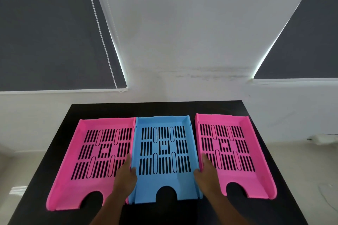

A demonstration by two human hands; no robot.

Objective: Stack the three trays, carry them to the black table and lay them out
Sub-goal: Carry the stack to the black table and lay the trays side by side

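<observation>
Three slotted plastic trays lie side by side on the black table (157, 108). A pink tray (73, 188) is on the left, a blue tray (164, 179) in the middle, and a second pink tray (259, 175) on the right. My left hand (126, 175) grips the blue tray's left wall, thumb inside the tray. My right hand (205, 173) grips its right wall, fingers down in the gap beside the right pink tray. The blue tray's left wall touches the left pink tray.
A white wall rises behind the table, with dark roller blinds (45, 29) at left and right and a bead cord (99, 29) hanging by the left blind. Pale floor shows on both sides of the table.
</observation>
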